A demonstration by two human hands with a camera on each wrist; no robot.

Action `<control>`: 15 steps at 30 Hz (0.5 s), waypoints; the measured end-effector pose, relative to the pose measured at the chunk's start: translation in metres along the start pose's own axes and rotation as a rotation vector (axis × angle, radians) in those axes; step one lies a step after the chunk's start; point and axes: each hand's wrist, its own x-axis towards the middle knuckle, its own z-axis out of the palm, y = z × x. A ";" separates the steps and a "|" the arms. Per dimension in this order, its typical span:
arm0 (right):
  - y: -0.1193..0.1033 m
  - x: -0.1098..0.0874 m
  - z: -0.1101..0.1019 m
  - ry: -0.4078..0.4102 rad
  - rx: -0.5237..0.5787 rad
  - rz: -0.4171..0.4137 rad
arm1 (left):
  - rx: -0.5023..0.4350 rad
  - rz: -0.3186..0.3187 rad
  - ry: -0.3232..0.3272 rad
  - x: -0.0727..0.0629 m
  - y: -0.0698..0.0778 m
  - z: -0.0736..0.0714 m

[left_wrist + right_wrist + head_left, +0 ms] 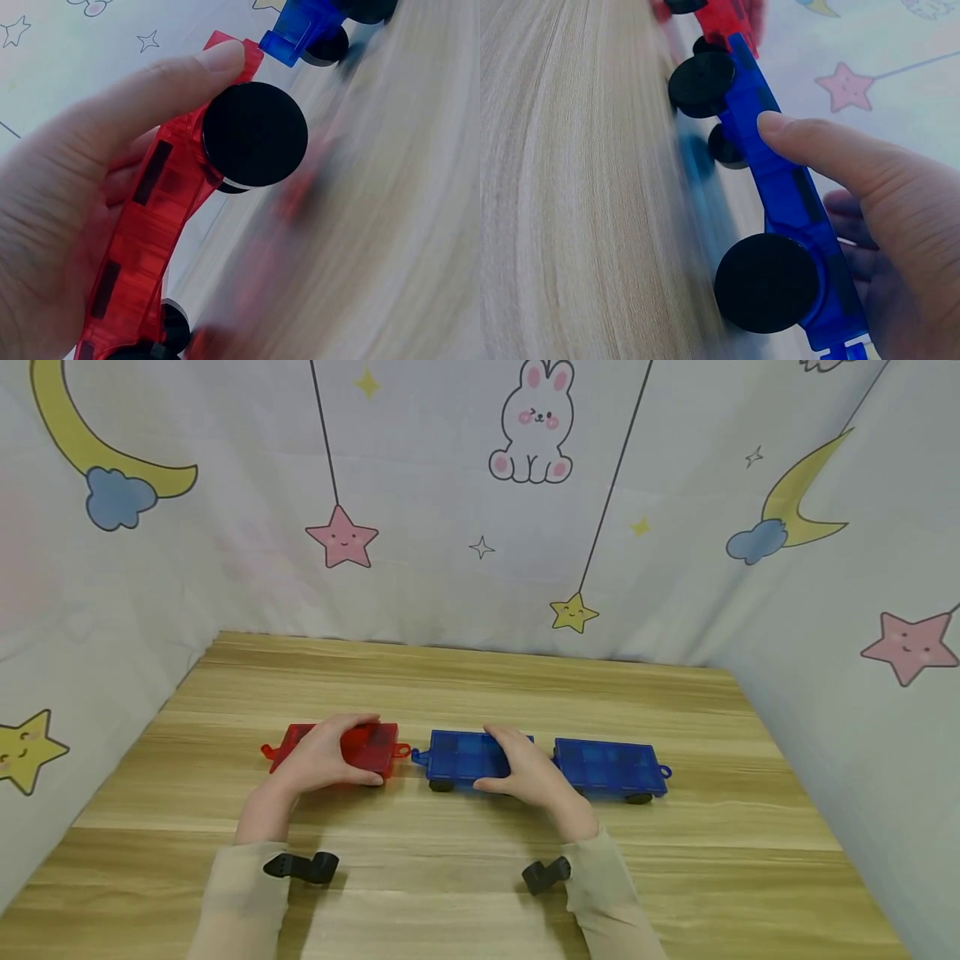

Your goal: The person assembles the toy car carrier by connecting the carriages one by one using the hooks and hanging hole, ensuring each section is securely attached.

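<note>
My left hand (324,758) grips a translucent red toy car base (382,745) from above, thumb on the near side. In the left wrist view, its black wheel (255,135) hangs over the wood. My right hand (528,772) holds a matching blue car base (461,752) across its sides, thumb along the near edge in the right wrist view. The red base's ring (403,750) sits right at the blue base's hook (420,757). A second blue car base (611,767) stands in line to the right, its left end partly behind my right hand.
The wood-grain table (435,877) runs under all the car bases. A pale curtain (435,468) printed with stars, moons and a rabbit rises behind it and along both sides. A black strap-on wrist device (322,867) sits on my left sleeve, another on the right.
</note>
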 end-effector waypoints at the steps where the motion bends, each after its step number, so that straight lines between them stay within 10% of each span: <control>1: 0.000 0.000 0.000 0.000 -0.001 0.001 | -0.001 0.000 0.000 0.000 0.000 0.000; 15: -0.001 -0.001 0.000 -0.001 -0.001 -0.001 | -0.009 0.009 0.002 0.000 0.003 0.001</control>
